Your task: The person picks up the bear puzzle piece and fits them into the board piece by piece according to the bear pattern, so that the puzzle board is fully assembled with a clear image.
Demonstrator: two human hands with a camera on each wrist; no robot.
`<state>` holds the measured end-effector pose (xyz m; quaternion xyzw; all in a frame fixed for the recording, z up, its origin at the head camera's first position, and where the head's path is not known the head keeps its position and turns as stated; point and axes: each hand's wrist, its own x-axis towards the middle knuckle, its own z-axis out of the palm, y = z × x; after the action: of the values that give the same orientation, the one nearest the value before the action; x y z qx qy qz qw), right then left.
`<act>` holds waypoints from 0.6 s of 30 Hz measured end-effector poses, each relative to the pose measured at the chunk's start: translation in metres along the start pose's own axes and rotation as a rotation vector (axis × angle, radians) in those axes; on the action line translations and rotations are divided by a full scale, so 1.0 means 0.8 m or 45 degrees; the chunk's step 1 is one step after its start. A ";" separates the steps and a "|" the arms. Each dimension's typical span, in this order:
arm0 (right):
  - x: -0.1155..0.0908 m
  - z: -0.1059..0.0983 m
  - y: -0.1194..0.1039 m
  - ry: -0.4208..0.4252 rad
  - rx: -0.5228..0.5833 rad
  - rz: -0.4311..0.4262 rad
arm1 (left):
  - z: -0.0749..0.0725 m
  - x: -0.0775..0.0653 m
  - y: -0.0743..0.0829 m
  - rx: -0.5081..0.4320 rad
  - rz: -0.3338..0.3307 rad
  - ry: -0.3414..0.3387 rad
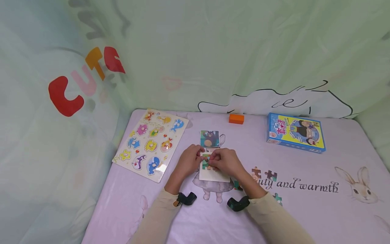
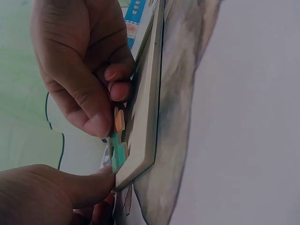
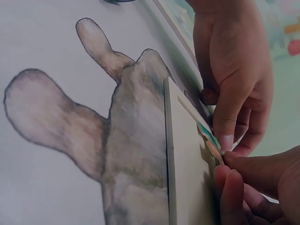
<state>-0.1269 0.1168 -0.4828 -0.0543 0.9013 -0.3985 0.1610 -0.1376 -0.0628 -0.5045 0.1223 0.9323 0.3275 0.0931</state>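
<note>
A pale puzzle board [image 1: 213, 175] lies in front of the person, with green and orange jigsaw pieces [image 2: 119, 152] along its far left part. My right hand [image 1: 226, 161] reaches over the board and pinches an orange-and-green jigsaw piece [image 3: 214, 151] between thumb and fingers. At the far left corner, my left hand [image 1: 192, 158] grips the board's edge, its thumb right by the green piece. The two hands nearly meet, and their fingers partly hide the pieces. Just beyond the board is a picture card [image 1: 210, 139] of a dark bear.
To the left lies an animal peg board [image 1: 152, 144]. An orange block [image 1: 236, 119] sits at the back, and a blue-and-yellow box [image 1: 295, 132] at back right. Loose jigsaw pieces [image 1: 271, 175] are scattered by the right forearm, one partly behind it.
</note>
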 end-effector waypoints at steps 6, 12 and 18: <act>0.000 0.002 -0.002 0.033 -0.020 0.019 | 0.001 0.000 0.000 0.001 -0.007 -0.001; 0.001 0.004 -0.003 0.061 -0.023 0.042 | 0.001 0.000 0.000 0.000 -0.006 0.002; 0.001 0.002 -0.003 0.090 -0.060 0.064 | 0.000 0.001 -0.001 -0.009 -0.002 -0.002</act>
<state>-0.1270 0.1135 -0.4822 -0.0213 0.9166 -0.3747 0.1376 -0.1383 -0.0630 -0.5055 0.1217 0.9311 0.3306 0.0946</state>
